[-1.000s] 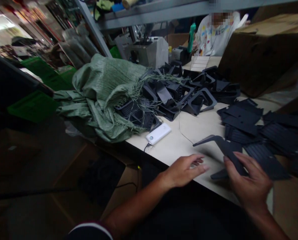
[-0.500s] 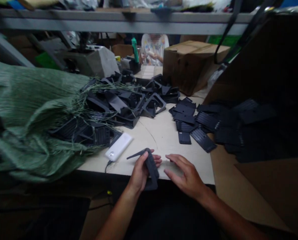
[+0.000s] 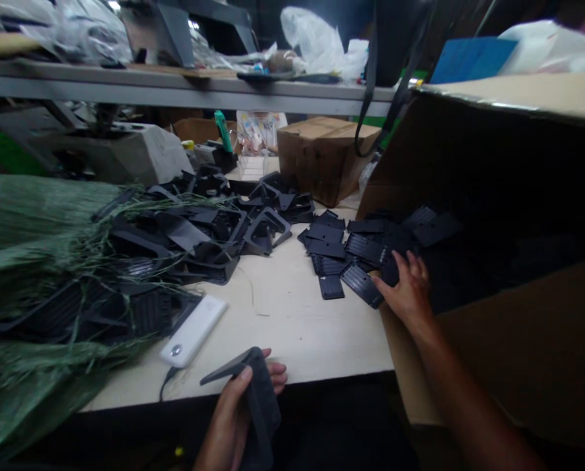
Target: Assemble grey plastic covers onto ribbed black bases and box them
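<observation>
The left hand [image 3: 232, 412] has a firm hold of 1 black angled bracket [image 3: 263, 402], thumb on the near face and fingers behind, at the table's front edge; 1 thin tapering arm of it juts left from the grip. Ahead of that grip, the smooth, pale tabletop [image 3: 292, 320] gives open room as far as the 2 dark piles. Left of the held bracket and slightly beyond, 1 white power bank [image 3: 194, 330] with rounded corners lies near the edge, 1 dark cable [image 3: 167, 381] at its near end.

Well right of the bracket and farther off, the right hand [image 3: 410, 291] has its fingers spread at a pile of flat black plates [image 3: 364, 248], at least 8, some ribbed; I cannot tell whether it pinches any. Just right of it, 1 large open cardboard box [image 3: 523, 347] has a dark interior.

Beyond the power bank, bent black frames [image 3: 179, 232], too tangled to count, spill from 1 frayed, woven green sack [image 3: 37, 216]. Beyond both grips stand 1 closed carton [image 3: 322, 160] and 1 long grey shelf [image 3: 224, 93].
</observation>
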`<act>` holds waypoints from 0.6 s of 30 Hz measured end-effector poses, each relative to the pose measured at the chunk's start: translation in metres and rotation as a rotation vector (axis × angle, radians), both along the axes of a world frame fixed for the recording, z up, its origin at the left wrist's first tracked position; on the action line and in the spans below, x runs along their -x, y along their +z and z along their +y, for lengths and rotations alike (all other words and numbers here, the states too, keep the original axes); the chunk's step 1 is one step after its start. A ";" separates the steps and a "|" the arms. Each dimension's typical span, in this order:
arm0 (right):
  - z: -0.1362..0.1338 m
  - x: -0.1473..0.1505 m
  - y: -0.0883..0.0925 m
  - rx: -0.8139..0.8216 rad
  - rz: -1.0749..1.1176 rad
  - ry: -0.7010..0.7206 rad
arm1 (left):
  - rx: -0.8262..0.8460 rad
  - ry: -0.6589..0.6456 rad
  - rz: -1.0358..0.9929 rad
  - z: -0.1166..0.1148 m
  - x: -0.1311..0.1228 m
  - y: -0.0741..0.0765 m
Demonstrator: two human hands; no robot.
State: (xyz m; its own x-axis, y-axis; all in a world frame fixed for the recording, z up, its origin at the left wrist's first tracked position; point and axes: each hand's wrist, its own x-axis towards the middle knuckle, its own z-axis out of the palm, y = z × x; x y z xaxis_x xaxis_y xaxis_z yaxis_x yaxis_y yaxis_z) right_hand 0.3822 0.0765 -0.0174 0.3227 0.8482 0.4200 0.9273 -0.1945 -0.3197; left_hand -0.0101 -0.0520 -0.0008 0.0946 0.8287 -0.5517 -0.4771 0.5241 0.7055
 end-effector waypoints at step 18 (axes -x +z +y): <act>0.016 -0.016 -0.030 0.032 0.078 0.129 | -0.042 -0.035 -0.050 0.006 -0.015 -0.006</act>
State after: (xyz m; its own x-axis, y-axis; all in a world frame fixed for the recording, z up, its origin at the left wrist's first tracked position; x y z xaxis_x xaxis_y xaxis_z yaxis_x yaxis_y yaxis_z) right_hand 0.3978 0.0925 -0.0471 0.2412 0.8974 0.3695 0.9177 -0.0871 -0.3875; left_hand 0.0049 -0.0462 -0.0065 0.1506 0.8468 -0.5102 -0.4945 0.5114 0.7028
